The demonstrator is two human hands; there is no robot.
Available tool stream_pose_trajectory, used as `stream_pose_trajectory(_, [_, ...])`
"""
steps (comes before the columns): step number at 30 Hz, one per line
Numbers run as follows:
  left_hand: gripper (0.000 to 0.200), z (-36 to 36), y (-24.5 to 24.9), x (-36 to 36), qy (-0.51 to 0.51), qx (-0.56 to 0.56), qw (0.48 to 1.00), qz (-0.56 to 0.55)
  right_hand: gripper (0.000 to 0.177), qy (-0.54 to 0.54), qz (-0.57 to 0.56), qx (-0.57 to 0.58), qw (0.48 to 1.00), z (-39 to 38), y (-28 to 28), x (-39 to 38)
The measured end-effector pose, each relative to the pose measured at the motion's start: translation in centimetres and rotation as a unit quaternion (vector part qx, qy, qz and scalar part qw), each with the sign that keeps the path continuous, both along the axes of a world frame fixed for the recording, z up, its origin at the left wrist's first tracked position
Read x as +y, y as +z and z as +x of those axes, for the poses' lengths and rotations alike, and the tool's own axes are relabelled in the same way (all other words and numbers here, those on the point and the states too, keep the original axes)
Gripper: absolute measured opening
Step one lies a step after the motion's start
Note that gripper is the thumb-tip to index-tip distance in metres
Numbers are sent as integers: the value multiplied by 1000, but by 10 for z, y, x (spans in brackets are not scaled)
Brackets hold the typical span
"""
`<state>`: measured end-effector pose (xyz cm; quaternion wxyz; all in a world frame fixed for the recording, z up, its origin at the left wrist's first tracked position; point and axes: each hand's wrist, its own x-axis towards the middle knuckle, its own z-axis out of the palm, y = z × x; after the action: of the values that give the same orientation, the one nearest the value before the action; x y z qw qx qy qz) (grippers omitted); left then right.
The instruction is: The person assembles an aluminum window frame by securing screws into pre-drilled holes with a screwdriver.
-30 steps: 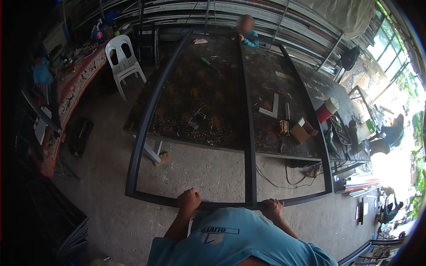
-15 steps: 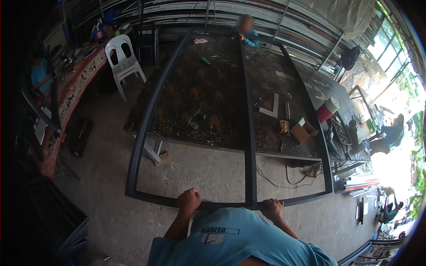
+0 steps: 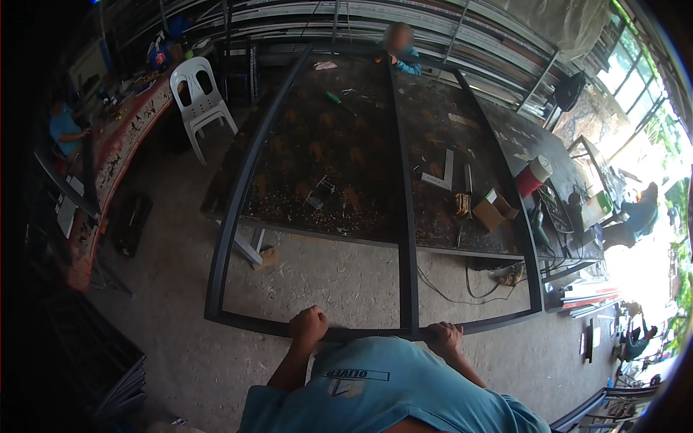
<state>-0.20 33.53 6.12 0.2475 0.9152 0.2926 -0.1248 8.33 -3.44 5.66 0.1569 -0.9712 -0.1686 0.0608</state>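
A large dark metal frame point(image 3: 409, 289) with one dividing bar spans from my waist across the worktable point(image 3: 325, 159). My left hand point(image 3: 308, 326) is closed over its near rail, left of the dividing bar. Just right of that bar, my right hand point(image 3: 444, 338) wraps round the same rail. At the far end a co-worker point(image 3: 399, 54) stands close to the frame, their hands near the top of the dividing bar. Inside the frame's outline a green-handled screwdriver point(image 3: 336, 99), an L-shaped square point(image 3: 442, 177) and a cardboard box point(image 3: 494, 211) lie on the table.
A white plastic chair point(image 3: 198, 101) stands left of the table, near a worn red bench point(image 3: 119, 173) with another person point(image 3: 65, 130). A red-and-white cylinder point(image 3: 533, 177) and a drill point(image 3: 539, 225) sit at the right. Cables point(image 3: 451, 292) run across the floor. Long profiles point(image 3: 498, 50) fill the back rack.
The person at the left bench has shifted, an arm now reaching forward. My hands keep the same hold, and the frame has barely moved in view.
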Motion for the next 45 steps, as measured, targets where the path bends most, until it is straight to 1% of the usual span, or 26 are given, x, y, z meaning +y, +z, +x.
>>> stream_pose_trajectory(6, [20, 0, -1, 0, -4, 9, 1000, -4, 11, -2, 7, -28, 1000, 0, -3, -1])
stream_pose_trajectory(10, [21, 1, 5, 0, -1, 13, 1000, -2, 12, -5, 8, -25, 1000, 0, -3, -1])
stream_pose_trajectory(16, [19, 0, -1, 0, 3, -2, 1000, -6, 13, 0, 4, -16, 1000, 1, 0, 0])
stream_pose_trajectory(25, [18, 1, 1, 0, 6, -2, 1000, 1, 13, 2, 17, -45, 999, 0, -6, -2])
stream_pose_trajectory(37, [17, -1, -3, 0, -7, -3, 1000, 16, 12, 1, 3, -35, 999, -1, 3, 2])
stream_pose_trajectory(40, [17, 2, 2, 0, -1, 20, 1000, 4, 13, -1, 0, -25, 1000, 0, 6, 3])
stream_pose_trajectory(45, [17, 1, -3, 0, 2, 15, 1000, 6, 13, -4, 3, -5, 1000, 0, 3, 2])
